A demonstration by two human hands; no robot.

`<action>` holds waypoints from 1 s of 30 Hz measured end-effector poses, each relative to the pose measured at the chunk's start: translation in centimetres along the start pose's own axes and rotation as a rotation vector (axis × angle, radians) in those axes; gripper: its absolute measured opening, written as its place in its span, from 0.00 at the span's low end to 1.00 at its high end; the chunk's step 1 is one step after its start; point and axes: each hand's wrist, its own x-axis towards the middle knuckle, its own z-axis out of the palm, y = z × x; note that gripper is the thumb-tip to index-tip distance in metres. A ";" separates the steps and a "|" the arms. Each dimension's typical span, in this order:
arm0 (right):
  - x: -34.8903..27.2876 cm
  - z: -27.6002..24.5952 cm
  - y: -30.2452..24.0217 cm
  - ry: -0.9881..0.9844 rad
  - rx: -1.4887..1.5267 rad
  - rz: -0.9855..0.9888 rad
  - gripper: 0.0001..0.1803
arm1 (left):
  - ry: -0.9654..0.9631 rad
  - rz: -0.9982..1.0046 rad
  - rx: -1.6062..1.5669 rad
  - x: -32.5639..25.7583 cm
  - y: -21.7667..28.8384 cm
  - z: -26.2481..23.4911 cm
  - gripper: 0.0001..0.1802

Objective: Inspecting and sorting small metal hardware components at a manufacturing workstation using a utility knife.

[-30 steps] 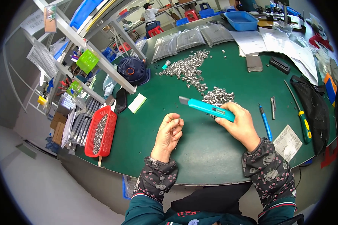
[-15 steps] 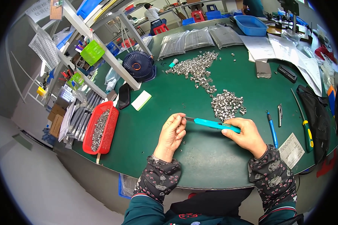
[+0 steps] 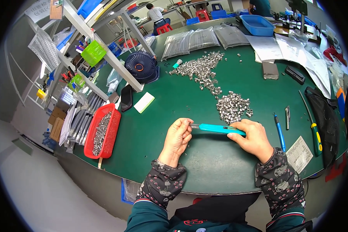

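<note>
My right hand [image 3: 252, 140] is wrapped round a turquoise utility knife [image 3: 216, 128], its blade pointing left. At my left hand [image 3: 176, 139], thumb and forefinger pinch a small metal sleeve, mostly hidden by the fingertips. The blade's tip meets those fingertips; whether it sits inside the sleeve I cannot tell. Just beyond the knife lies a small heap of short metal sleeves [image 3: 232, 107]. Farther back, a larger spread of similar sleeves [image 3: 201, 69] covers part of the green table [image 3: 158, 104]. A red plastic basket [image 3: 113, 133] on the left holds many small metal parts.
A blue pen-like tool [image 3: 279, 131], a metal pen-shaped piece [image 3: 287, 117] and a green-yellow screwdriver [image 3: 316, 139] lie at the right. Leftward are a phone [image 3: 126, 98], a notepad [image 3: 144, 102] and a dark fan [image 3: 141, 66]. Bagged tubes [image 3: 202, 40] and a blue tub [image 3: 257, 26] stand farther back.
The knife has shifted slightly left, bringing its blade up against my left fingertips. The small metal ring seen at those fingertips is now mostly covered.
</note>
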 end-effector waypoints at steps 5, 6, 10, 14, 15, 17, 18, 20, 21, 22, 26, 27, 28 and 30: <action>-0.1 0.0 -0.3 0.075 -0.107 -0.064 0.15 | 0.053 0.051 0.095 -0.1 -0.2 0.3 0.09; -0.1 0.0 -0.3 0.074 -0.107 -0.063 0.15 | 0.053 0.051 0.094 -0.1 -0.2 0.3 0.09; -0.2 0.2 -0.3 0.143 -0.192 -0.158 0.16 | 0.068 0.062 0.127 -0.2 -0.2 0.4 0.12; -0.3 0.2 -0.3 0.189 -0.247 -0.209 0.16 | 0.084 0.044 0.126 -0.1 -0.1 0.6 0.13; -0.3 0.1 -0.4 0.188 -0.247 -0.209 0.16 | 0.085 0.044 0.125 -0.1 -0.1 0.6 0.13; -0.2 0.0 -0.5 0.208 -0.266 -0.241 0.16 | 0.095 0.034 0.134 -0.1 -0.1 0.6 0.14; -0.2 0.0 -0.5 0.207 -0.265 -0.242 0.16 | 0.097 0.034 0.134 -0.1 -0.1 0.6 0.14; -0.1 0.1 -0.5 0.225 -0.272 -0.268 0.16 | 0.099 0.022 0.133 -0.1 0.0 0.5 0.14; -0.1 0.1 -0.6 0.224 -0.273 -0.269 0.16 | 0.099 0.023 0.131 -0.1 0.0 0.6 0.14; -0.1 0.0 -0.6 0.233 -0.274 -0.278 0.16 | 0.091 0.011 0.132 -0.1 0.1 0.6 0.15; -0.1 0.1 -0.6 0.249 -0.245 -0.291 0.17 | 0.080 -0.033 0.104 -0.1 0.1 0.4 0.16; -0.1 0.1 -0.7 0.248 -0.246 -0.293 0.17 | 0.081 -0.031 0.103 -0.2 0.1 0.5 0.16; -0.1 0.0 -0.7 0.248 -0.247 -0.299 0.17 | 0.092 -0.046 0.083 -0.3 0.2 0.8 0.17; 0.0 0.0 -0.8 0.249 -0.248 -0.308 0.17 | 0.103 -0.059 0.063 -0.3 0.2 0.8 0.17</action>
